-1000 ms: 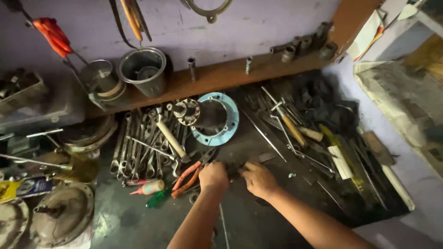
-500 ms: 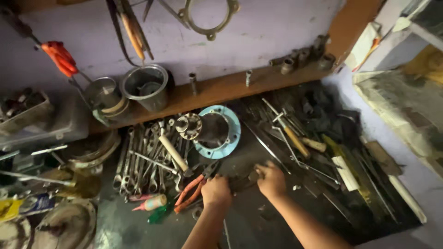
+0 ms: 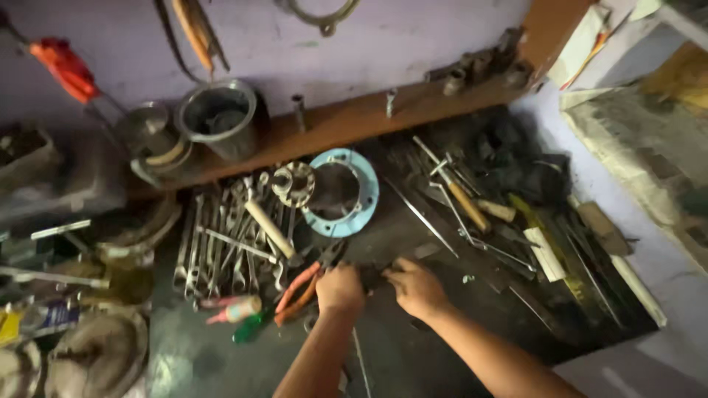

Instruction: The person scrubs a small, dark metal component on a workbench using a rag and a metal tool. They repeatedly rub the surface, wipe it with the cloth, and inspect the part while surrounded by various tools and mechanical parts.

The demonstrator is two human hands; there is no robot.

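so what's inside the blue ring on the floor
Inside the blue ring only dark floor shows, with a round metal hub overlapping its left edge. Whatever lies under the hub is covered.

Blue ring [image 3: 366, 193] — wrenches [image 3: 214, 247], metal bucket [image 3: 220, 118]

light blue flange ring [image 3: 366, 193], orange-handled pliers [image 3: 299, 287], lilac wall [image 3: 413, 37], brown wooden shelf [image 3: 354, 121]

Two hands, left hand [image 3: 340, 288] and right hand [image 3: 415, 286], meeting over a small dark part [image 3: 375, 278], orange-handled pliers [image 3: 301, 289] beside, wrenches [image 3: 221, 247] nearby
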